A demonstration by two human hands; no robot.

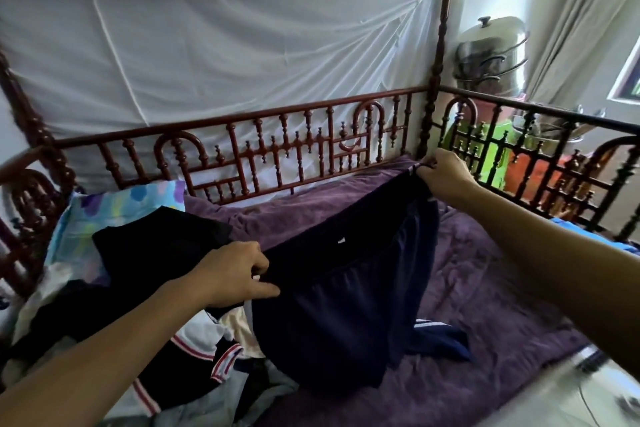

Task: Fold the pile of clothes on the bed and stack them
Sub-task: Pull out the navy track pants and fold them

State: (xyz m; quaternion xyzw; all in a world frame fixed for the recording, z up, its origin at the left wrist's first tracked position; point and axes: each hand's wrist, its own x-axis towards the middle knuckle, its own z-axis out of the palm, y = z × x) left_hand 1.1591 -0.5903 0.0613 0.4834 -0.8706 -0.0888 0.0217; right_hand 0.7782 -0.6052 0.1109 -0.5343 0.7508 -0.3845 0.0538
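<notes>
Just above the bed, one dark navy fabric garment (346, 281) hangs stretched between two hands, its top edge running from near-left to far-right and its lower part drooping onto the purple plush blanket (491, 288). The left hand (239, 274) pinches the nearer end; the right hand (446, 177) pinches the farther end, beside the carved reddish wooden bed rail (277, 149). One unfolded heap of mixed clothes (145, 333) lies at the left — no folded stack shows yet.
</notes>
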